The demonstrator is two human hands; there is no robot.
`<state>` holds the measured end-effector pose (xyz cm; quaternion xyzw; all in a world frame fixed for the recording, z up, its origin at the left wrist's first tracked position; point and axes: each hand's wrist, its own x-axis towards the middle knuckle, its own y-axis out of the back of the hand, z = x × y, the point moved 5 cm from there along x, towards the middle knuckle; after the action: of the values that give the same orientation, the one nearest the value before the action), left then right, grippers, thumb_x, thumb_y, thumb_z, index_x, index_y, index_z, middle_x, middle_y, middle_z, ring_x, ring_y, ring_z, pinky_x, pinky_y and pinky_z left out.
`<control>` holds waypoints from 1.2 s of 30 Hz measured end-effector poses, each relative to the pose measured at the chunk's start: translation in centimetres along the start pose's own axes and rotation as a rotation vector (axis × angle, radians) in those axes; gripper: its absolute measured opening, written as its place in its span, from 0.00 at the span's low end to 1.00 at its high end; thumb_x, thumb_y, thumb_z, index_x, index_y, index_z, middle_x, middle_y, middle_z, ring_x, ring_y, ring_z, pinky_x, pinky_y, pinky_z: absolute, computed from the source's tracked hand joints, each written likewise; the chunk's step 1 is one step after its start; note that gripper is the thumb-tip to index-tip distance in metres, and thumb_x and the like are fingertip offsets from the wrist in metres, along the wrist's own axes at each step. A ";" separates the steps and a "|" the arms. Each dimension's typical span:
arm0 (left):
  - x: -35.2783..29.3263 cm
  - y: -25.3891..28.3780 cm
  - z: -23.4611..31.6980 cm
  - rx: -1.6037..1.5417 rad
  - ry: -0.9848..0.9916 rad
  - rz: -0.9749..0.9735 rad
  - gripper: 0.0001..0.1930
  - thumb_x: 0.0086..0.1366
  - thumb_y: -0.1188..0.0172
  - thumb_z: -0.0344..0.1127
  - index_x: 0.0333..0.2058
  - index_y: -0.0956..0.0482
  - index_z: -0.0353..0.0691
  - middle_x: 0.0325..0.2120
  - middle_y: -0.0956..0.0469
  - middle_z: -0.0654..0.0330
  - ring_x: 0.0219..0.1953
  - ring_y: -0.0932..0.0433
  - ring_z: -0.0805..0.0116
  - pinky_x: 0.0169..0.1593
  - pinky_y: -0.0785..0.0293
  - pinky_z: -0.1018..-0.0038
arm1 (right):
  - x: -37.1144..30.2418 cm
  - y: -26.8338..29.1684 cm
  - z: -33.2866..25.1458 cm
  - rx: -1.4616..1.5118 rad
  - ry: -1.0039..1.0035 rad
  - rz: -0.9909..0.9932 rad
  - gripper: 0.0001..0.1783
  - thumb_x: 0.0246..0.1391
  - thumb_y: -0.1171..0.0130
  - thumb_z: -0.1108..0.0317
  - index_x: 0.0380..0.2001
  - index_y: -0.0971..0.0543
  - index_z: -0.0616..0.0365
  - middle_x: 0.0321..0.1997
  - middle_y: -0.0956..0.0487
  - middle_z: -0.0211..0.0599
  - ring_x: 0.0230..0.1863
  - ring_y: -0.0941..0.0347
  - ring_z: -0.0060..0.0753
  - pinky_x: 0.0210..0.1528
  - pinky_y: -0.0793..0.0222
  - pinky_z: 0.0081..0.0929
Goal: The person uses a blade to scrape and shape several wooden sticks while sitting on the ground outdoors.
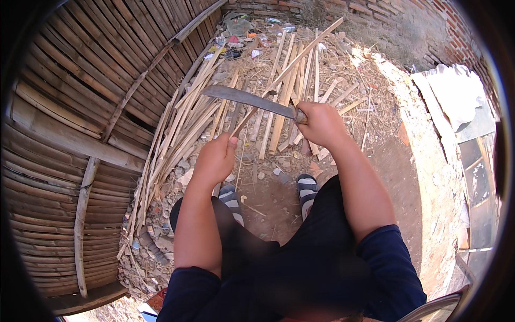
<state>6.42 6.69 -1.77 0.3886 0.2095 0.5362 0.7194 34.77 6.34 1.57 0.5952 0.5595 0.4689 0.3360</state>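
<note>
The long thin pale bamboo strip (300, 51) runs from the left hand (214, 161) up toward 1 o'clock, and its far end reaches near the brick wall (424, 21). The left hand's fingers are closed around the lower end of this strip. The right hand (322, 124) is at 2 o'clock from the left hand, its fingers wrapped tight on the handle of a long grey metal blade knife (247, 99). The blade points to 10 o'clock and crosses the strip; it seems to touch it, but I cannot tell it surely.

Under the hands, the dirt ground (386, 161) carries a pile of cut pale bamboo slats (188, 123), spread from 11 to 1 o'clock. At 9 o'clock stands a woven brown bamboo wall (64, 134), close to the pile. At 3 o'clock lie white sheets (456, 91), well apart from the hands. Two striped grey sandals (307, 189) are at 6 o'clock, with bare ground around them.
</note>
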 end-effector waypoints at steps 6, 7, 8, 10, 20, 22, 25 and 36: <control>-0.2 -0.1 0.5 -0.018 -0.024 0.047 0.20 0.81 0.52 0.46 0.37 0.26 0.33 0.28 0.21 0.36 0.35 0.22 0.29 0.41 0.28 0.44 | -0.6 -0.2 -3.4 0.002 0.119 -0.024 0.13 0.49 0.32 0.66 0.39 0.19 0.52 0.35 0.15 0.45 0.41 0.16 0.55 0.43 0.20 0.53; -0.2 -0.2 0.4 -0.009 -0.015 0.038 0.20 0.81 0.52 0.46 0.37 0.26 0.33 0.28 0.21 0.37 0.35 0.22 0.29 0.40 0.28 0.44 | -0.5 -0.4 -3.6 -0.020 0.153 -0.009 0.12 0.50 0.33 0.66 0.39 0.19 0.52 0.35 0.15 0.44 0.41 0.16 0.54 0.42 0.20 0.52; -0.1 -0.3 0.6 0.000 -0.011 0.026 0.20 0.81 0.52 0.46 0.37 0.26 0.33 0.28 0.21 0.37 0.35 0.22 0.29 0.40 0.28 0.44 | -0.5 -0.7 -3.5 -0.044 0.180 0.007 0.12 0.50 0.33 0.67 0.39 0.19 0.52 0.34 0.15 0.44 0.40 0.16 0.54 0.41 0.20 0.52; -0.1 1.0 0.1 0.018 0.024 0.008 0.20 0.81 0.51 0.46 0.36 0.26 0.33 0.27 0.21 0.37 0.34 0.22 0.30 0.40 0.28 0.45 | 0.1 -0.8 -2.1 -0.089 0.120 0.038 0.11 0.51 0.34 0.67 0.39 0.18 0.52 0.34 0.15 0.44 0.40 0.16 0.54 0.41 0.20 0.52; 0.0 0.9 0.0 -0.013 -0.007 0.018 0.20 0.81 0.51 0.46 0.38 0.23 0.33 0.29 0.20 0.38 0.36 0.21 0.32 0.41 0.27 0.47 | 0.4 0.5 1.6 0.018 -0.098 0.001 0.11 0.55 0.34 0.64 0.41 0.16 0.52 0.36 0.15 0.46 0.42 0.17 0.56 0.46 0.22 0.52; 0.0 0.4 0.4 -0.065 -0.018 0.039 0.20 0.81 0.51 0.46 0.39 0.23 0.33 0.30 0.19 0.38 0.37 0.20 0.32 0.41 0.27 0.48 | 0.3 -0.3 1.8 0.182 -0.129 -0.077 0.13 0.57 0.33 0.60 0.42 0.16 0.53 0.36 0.15 0.48 0.42 0.17 0.58 0.46 0.22 0.52; 0.0 0.2 0.5 -0.090 -0.003 0.038 0.20 0.81 0.51 0.46 0.39 0.22 0.33 0.30 0.19 0.38 0.37 0.20 0.32 0.41 0.26 0.48 | 0.1 -0.8 1.9 0.277 -0.140 -0.037 0.17 0.53 0.26 0.57 0.39 0.15 0.56 0.34 0.15 0.52 0.39 0.19 0.61 0.42 0.25 0.51; -0.1 0.4 -0.7 -0.047 -0.015 0.018 0.19 0.80 0.51 0.45 0.37 0.24 0.33 0.28 0.20 0.38 0.35 0.21 0.32 0.40 0.28 0.47 | 0.6 0.1 0.2 -0.053 -0.024 0.036 0.10 0.53 0.33 0.64 0.37 0.18 0.53 0.34 0.15 0.46 0.40 0.16 0.56 0.43 0.20 0.52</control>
<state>5.67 6.87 -1.86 0.3776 0.1877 0.5446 0.7250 34.95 6.91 1.72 0.6015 0.5321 0.4822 0.3500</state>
